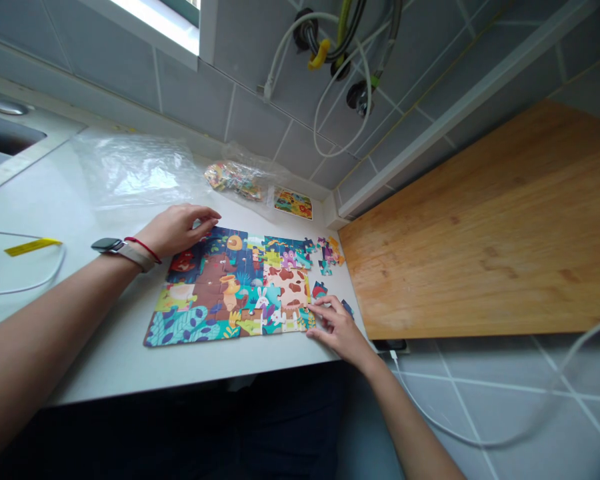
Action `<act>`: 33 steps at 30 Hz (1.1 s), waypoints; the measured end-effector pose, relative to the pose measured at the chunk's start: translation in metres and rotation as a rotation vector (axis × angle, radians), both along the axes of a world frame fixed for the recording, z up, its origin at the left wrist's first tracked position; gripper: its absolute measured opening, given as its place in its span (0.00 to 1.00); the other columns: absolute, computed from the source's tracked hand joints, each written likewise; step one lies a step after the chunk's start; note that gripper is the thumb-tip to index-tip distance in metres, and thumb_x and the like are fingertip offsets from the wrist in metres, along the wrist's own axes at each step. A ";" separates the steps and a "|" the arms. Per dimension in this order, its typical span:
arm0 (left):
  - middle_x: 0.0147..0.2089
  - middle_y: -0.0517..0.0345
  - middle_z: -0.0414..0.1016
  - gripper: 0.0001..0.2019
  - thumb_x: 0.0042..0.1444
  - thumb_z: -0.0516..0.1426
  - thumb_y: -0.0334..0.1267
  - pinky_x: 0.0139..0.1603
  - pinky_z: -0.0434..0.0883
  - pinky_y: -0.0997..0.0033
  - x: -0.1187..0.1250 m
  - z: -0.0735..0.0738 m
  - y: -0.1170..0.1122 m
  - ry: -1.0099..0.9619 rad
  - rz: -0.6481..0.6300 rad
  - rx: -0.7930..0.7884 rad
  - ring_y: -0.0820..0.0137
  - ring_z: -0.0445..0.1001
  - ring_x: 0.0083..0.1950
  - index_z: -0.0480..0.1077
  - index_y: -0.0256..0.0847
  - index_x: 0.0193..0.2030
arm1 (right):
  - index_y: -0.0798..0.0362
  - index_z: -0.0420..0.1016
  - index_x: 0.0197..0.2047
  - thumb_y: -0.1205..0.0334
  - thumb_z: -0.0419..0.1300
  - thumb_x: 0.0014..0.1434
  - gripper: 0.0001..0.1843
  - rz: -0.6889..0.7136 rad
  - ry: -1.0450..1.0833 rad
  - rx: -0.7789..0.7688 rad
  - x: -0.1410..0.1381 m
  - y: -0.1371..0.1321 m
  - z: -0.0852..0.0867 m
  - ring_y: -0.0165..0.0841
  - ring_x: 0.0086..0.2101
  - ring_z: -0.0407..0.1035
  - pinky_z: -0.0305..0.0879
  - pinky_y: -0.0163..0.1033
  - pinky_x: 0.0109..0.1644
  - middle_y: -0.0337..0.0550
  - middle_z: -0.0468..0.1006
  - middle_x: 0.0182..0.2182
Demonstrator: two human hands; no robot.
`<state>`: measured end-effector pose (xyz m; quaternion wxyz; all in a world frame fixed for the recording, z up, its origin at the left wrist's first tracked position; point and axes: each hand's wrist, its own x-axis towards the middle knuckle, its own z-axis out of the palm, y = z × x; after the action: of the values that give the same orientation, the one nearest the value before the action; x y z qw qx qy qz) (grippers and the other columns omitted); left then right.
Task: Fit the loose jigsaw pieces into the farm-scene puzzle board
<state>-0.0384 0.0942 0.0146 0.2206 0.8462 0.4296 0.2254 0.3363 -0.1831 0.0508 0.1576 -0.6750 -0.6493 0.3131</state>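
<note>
A colourful animal jigsaw puzzle [213, 280] lies on the white counter, with a bear, rabbits and a spotted cow on it. My left hand [183, 229] rests at its upper left corner, fingers loosely stretched and holding nothing. At the lower right corner, my right hand [337, 327] has a small teal and yellow puzzle piece [307, 319] between thumb and forefinger, against the puzzle's edge. Loose puzzle pieces [325, 269] lie to the right of the puzzle. A dark loose piece [319, 289] sits just above my right hand.
Behind the puzzle are crumpled clear plastic [145, 173], a bag of puzzle pieces [236, 180] and a small picture card [293, 203]. A wooden board [480, 233] borders the right side. A sink [10, 137] is at far left; a white cable [60, 263] lies on the counter.
</note>
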 end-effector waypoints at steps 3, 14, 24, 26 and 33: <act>0.51 0.43 0.85 0.34 0.64 0.44 0.64 0.55 0.75 0.54 0.000 0.000 0.000 0.000 -0.005 0.000 0.50 0.82 0.50 0.81 0.42 0.51 | 0.43 0.80 0.63 0.51 0.72 0.60 0.28 0.003 -0.008 -0.005 -0.001 0.001 0.001 0.34 0.38 0.71 0.76 0.45 0.49 0.49 0.70 0.56; 0.50 0.44 0.85 0.38 0.63 0.43 0.69 0.56 0.75 0.56 0.000 -0.001 0.001 -0.009 -0.008 -0.014 0.52 0.81 0.50 0.81 0.42 0.53 | 0.52 0.74 0.65 0.53 0.64 0.64 0.28 -0.267 -0.360 0.069 0.040 -0.014 0.017 0.40 0.39 0.75 0.75 0.51 0.55 0.56 0.73 0.57; 0.51 0.42 0.84 0.38 0.67 0.42 0.64 0.56 0.73 0.54 0.001 0.006 -0.005 0.030 -0.024 0.002 0.52 0.79 0.51 0.79 0.34 0.55 | 0.60 0.77 0.62 0.61 0.69 0.55 0.32 -0.319 -0.395 -0.112 0.064 -0.016 0.009 0.36 0.32 0.75 0.75 0.45 0.50 0.52 0.79 0.46; 0.51 0.43 0.85 0.38 0.67 0.43 0.65 0.56 0.73 0.55 0.001 0.005 -0.005 0.014 -0.013 -0.006 0.53 0.80 0.50 0.79 0.34 0.55 | 0.61 0.76 0.63 0.59 0.70 0.55 0.33 -0.324 -0.393 -0.108 0.064 -0.016 0.008 0.36 0.32 0.75 0.75 0.46 0.51 0.53 0.79 0.47; 0.48 0.46 0.85 0.35 0.64 0.44 0.67 0.54 0.74 0.57 0.001 -0.001 0.001 -0.066 0.054 -0.053 0.51 0.81 0.49 0.81 0.43 0.51 | 0.52 0.80 0.57 0.47 0.73 0.52 0.32 -0.343 -0.403 -0.004 0.060 -0.014 0.001 0.39 0.34 0.73 0.74 0.50 0.51 0.51 0.78 0.46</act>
<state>-0.0373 0.0949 0.0134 0.2507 0.8203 0.4504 0.2477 0.3965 -0.1974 0.0518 0.0747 -0.8242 -0.5430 0.1423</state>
